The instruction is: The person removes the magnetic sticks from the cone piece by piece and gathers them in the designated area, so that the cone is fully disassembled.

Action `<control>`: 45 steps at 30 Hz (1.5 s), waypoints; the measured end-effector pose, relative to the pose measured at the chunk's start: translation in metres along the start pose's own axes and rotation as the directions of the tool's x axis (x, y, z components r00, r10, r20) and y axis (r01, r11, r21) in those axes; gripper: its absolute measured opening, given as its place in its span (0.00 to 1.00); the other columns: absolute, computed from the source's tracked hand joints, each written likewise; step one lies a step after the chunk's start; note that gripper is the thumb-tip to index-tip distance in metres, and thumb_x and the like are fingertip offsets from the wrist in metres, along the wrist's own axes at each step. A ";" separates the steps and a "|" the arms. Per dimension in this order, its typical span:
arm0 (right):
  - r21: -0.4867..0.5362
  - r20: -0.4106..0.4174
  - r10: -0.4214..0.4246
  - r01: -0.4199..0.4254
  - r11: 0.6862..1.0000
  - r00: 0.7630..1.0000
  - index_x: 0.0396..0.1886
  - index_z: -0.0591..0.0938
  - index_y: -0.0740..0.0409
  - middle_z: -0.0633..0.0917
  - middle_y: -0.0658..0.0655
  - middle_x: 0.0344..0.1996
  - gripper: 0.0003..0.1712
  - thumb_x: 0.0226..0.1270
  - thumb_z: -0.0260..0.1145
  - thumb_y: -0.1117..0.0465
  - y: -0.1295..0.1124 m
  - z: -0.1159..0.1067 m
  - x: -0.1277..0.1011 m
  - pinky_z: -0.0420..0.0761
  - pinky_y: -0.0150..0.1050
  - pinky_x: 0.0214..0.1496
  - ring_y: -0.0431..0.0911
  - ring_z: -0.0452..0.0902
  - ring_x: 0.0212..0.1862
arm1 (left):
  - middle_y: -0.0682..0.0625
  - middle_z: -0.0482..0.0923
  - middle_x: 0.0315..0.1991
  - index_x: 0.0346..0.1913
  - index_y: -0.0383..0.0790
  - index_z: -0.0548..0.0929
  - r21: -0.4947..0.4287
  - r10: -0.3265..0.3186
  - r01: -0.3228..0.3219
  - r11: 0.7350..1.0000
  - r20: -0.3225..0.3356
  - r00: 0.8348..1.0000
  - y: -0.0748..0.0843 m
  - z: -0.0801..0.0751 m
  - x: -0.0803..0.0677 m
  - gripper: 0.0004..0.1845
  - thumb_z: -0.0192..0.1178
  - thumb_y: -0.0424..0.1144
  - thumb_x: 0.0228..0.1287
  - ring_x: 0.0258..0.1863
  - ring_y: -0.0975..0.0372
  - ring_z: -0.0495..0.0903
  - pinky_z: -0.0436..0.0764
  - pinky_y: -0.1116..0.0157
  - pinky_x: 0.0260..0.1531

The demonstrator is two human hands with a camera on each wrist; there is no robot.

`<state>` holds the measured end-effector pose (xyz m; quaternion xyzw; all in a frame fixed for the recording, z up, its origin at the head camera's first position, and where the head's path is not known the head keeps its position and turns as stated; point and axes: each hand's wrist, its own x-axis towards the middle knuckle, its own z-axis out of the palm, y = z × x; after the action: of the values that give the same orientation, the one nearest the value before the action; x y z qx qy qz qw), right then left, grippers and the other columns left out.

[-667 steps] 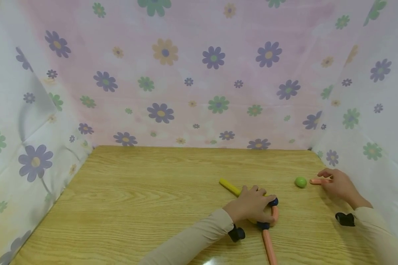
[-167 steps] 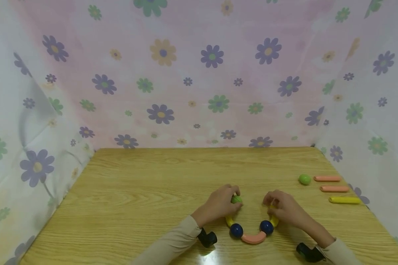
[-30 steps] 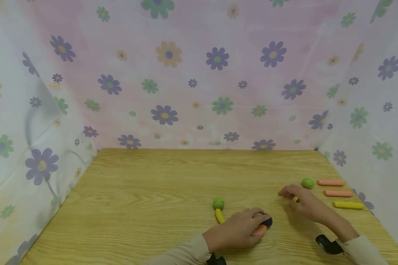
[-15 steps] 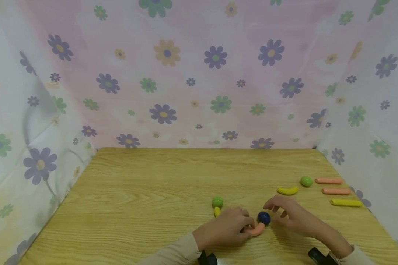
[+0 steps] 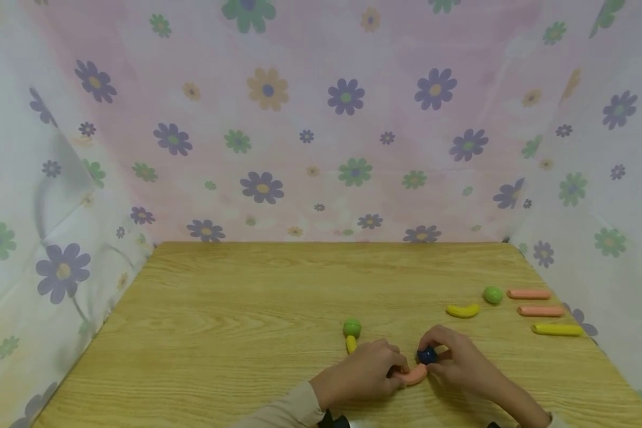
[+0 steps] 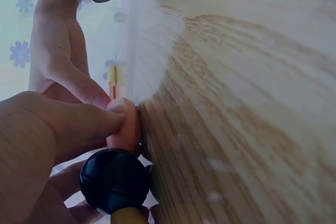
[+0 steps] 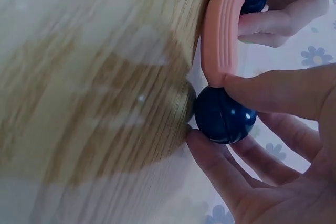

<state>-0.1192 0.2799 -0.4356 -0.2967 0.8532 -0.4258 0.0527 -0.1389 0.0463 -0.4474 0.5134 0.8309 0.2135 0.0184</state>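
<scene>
Near the front edge of the bench (image 5: 257,309), seen from the head camera, a short curved pink piece (image 5: 414,375) lies with a dark blue ball (image 5: 427,355) touching its right end. The left hand (image 5: 361,374) covers the left part of the pink piece, its fingers curled down on it. The right hand (image 5: 460,362) has its fingers bent round the blue ball. Just left of the left hand a small yellow piece (image 5: 351,343) pokes out, with a green ball (image 5: 352,327) at its far end. Well to the right lie a yellow curved piece (image 5: 462,310), a second green ball (image 5: 493,294), two pink sticks (image 5: 528,294) and a yellow stick (image 5: 557,329).

From the left wrist, the pink piece (image 6: 126,124) is smooth and rounded, pinned against the wood by a fingertip (image 6: 105,116) of the left hand (image 6: 37,156). A second blue ball (image 6: 114,180), glossy, sits at its near end, with a yellow piece joined below it.

From the right wrist, the pink piece (image 7: 220,38) shows fine lengthwise ridges. The blue ball (image 7: 224,114) is glossy with a seam round its middle, pinched between thumb and fingers (image 7: 210,156) of the right hand (image 7: 283,182). Fingers of the left hand hold the far end.
</scene>
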 end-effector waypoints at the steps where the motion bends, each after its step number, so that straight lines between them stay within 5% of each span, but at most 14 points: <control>1: 0.017 -0.004 0.011 -0.011 1.000 1.000 0.40 0.78 0.59 0.77 0.58 0.39 0.14 0.55 0.70 0.70 0.000 0.001 -0.001 0.81 0.37 0.36 0.46 0.78 0.41 | 0.65 0.73 0.26 0.37 0.52 0.86 -0.004 -0.001 0.001 1.000 -0.004 1.000 0.000 0.000 0.000 0.04 0.62 0.41 0.64 0.25 0.77 0.65 0.62 0.82 0.27; 9: 0.046 -0.047 0.048 -0.045 0.998 0.998 0.39 0.78 0.60 0.78 0.59 0.38 0.15 0.53 0.72 0.70 -0.002 0.004 -0.001 0.81 0.36 0.33 0.45 0.79 0.39 | 0.66 0.74 0.28 0.39 0.52 0.88 -0.018 -0.028 0.028 0.999 -0.002 1.000 0.000 0.003 -0.003 0.06 0.62 0.40 0.63 0.26 0.78 0.65 0.62 0.81 0.26; 16: -0.156 -0.212 0.021 -0.055 0.986 0.977 0.36 0.79 0.56 0.79 0.52 0.35 0.20 0.44 0.75 0.75 -0.001 -0.001 0.000 0.80 0.32 0.30 0.43 0.79 0.37 | 0.65 0.74 0.27 0.36 0.52 0.87 -0.007 -0.032 0.032 0.999 -0.002 0.999 -0.002 0.005 -0.003 0.04 0.63 0.41 0.62 0.26 0.77 0.66 0.62 0.82 0.27; 20: -0.172 -0.270 0.020 -0.068 0.983 0.963 0.36 0.79 0.55 0.79 0.52 0.35 0.21 0.43 0.74 0.78 0.001 -0.011 0.000 0.81 0.33 0.30 0.43 0.80 0.37 | 0.65 0.74 0.26 0.36 0.52 0.88 -0.005 -0.029 0.029 1.000 -0.010 1.000 -0.001 0.004 -0.004 0.04 0.63 0.40 0.63 0.26 0.77 0.66 0.63 0.82 0.27; 29: -0.218 -0.281 -0.022 -0.042 0.975 0.960 0.39 0.80 0.57 0.79 0.55 0.38 0.19 0.47 0.74 0.75 0.014 -0.030 0.002 0.81 0.32 0.31 0.43 0.79 0.39 | 0.65 0.79 0.35 0.41 0.51 0.88 -0.045 -0.076 0.077 0.996 0.019 0.997 0.000 -0.002 -0.006 0.07 0.64 0.42 0.62 0.33 0.78 0.71 0.65 0.82 0.31; 36: -0.273 -0.321 -0.019 -0.074 0.959 0.947 0.40 0.80 0.60 0.79 0.55 0.38 0.18 0.49 0.73 0.74 0.019 -0.049 0.007 0.82 0.38 0.34 0.46 0.80 0.37 | 0.65 0.74 0.26 0.36 0.52 0.88 -0.024 -0.042 0.042 0.999 -0.022 0.999 0.001 -0.001 -0.003 0.04 0.64 0.41 0.62 0.26 0.77 0.65 0.62 0.82 0.24; 45: -0.311 -0.354 0.027 -0.145 0.939 0.935 0.42 0.80 0.63 0.79 0.60 0.39 0.16 0.52 0.73 0.71 0.038 -0.072 0.015 0.81 0.36 0.34 0.53 0.79 0.38 | 0.64 0.75 0.28 0.38 0.52 0.88 -0.017 -0.053 0.052 0.998 -0.015 0.998 0.003 -0.002 -0.003 0.05 0.63 0.41 0.62 0.27 0.77 0.65 0.62 0.81 0.25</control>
<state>-0.1732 0.3390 -0.4166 -0.1842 0.9209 -0.3183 -0.1294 -0.1356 0.0436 -0.4448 0.4896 0.8425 0.2239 0.0217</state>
